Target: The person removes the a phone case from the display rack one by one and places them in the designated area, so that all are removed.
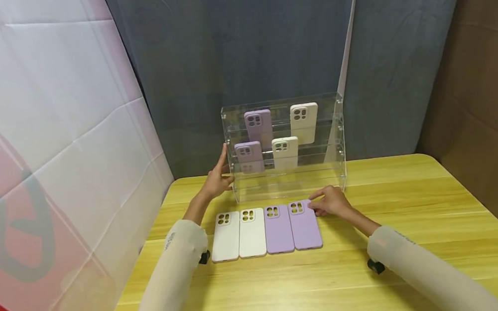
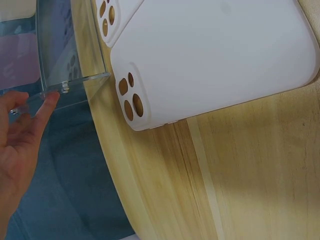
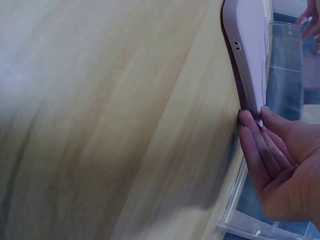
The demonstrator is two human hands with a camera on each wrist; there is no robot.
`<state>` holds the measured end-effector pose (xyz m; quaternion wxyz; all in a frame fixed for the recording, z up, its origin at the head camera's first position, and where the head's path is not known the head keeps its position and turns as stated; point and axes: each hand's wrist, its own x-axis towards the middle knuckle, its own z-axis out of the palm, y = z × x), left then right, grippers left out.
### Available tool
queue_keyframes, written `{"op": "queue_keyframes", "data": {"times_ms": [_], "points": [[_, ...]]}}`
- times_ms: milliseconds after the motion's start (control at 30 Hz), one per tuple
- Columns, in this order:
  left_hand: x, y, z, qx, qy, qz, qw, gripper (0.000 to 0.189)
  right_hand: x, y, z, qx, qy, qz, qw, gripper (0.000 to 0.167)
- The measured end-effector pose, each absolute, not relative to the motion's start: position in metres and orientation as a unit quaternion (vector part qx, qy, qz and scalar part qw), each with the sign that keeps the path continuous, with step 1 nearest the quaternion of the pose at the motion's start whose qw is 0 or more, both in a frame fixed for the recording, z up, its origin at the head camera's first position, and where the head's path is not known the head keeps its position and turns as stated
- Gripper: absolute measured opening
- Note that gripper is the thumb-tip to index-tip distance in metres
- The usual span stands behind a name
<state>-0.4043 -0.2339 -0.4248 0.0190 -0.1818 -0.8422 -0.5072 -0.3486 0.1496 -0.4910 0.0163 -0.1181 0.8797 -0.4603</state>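
My left hand (image 1: 216, 182) rests on the left side of a clear acrylic rack (image 1: 290, 184), fingers extended against its side panel; in the left wrist view the fingertips touch the panel's edge. With thumb and fingers, my right hand (image 1: 332, 201) pinches the upper right corner of the rightmost purple phone case (image 1: 306, 230). Close up, the right wrist view has the thumb on top of that purple case (image 3: 252, 55) and fingers beneath its edge. To its left lie another purple case (image 1: 279, 233) and two white cases, a nearer-centre one (image 1: 252, 238) and an outer one (image 1: 227, 242).
On the rack's tiers stand two purple cases, an upper (image 1: 258, 124) and a lower (image 1: 249, 156), and two cream cases, an upper (image 1: 305, 122) and a lower (image 1: 286, 154). The wooden table (image 1: 289, 292) ends behind the rack at a grey curtain (image 1: 242, 41).
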Motion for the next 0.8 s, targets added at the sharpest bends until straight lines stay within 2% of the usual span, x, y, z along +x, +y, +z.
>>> {"op": "queue_keyframes", "data": {"times_ms": [233,533,800], "points": [[-0.4034,-0.2329,-0.4232,-0.185,-0.842,-0.507,0.017,0.109,-0.3468,0.1488,-0.4922,-0.126,0.887,-0.444,-0.014,0.021],[-0.4019,-0.2308,-0.4218,-0.178,-0.851,-0.494,0.021,0.114,-0.3487,0.1497,-0.4942,-0.118,0.891,-0.439,-0.021,0.022],[-0.4041,-0.2330,-0.4227,-0.185,-0.843,-0.505,0.011,0.109,-0.3467,0.1513,-0.4924,-0.126,0.892,-0.434,-0.024,0.024]]}}
